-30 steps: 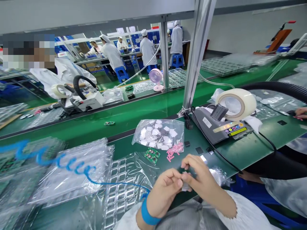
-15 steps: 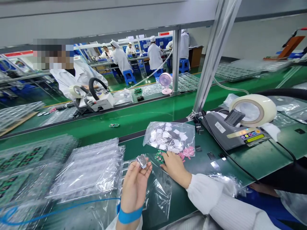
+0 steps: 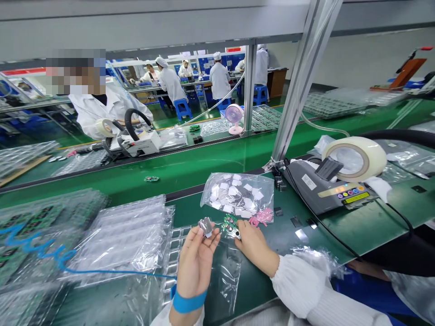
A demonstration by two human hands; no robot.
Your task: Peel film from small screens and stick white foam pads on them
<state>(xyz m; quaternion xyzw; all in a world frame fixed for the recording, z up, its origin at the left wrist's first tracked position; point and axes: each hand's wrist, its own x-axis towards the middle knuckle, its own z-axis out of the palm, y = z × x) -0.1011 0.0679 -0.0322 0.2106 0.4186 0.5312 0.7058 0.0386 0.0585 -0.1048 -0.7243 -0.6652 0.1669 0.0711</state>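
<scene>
My left hand, palm up with a blue band at the wrist, pinches a small shiny silver rectangular piece between thumb and fingers. A whitish edge shows beneath the piece; its exact kind I cannot make out. Just to its right, my right hand has its fingers closed on the near edge of a small green circuit board. A thin pale line, perhaps a wire, runs between the piece and the board. Beyond my right hand lies a clear bag of white-and-grey pieces, with pink pieces at its corner.
To the left are stacked clear trays and bagged circuit boards. A grey machine carrying a tape roll stands at right. Behind runs a green conveyor belt with a loose board. A co-worker sits across.
My left hand has shifted slightly right with the silver piece. My right hand has moved a little right and down, and more of the board shows. The belt's loose board has moved left.
</scene>
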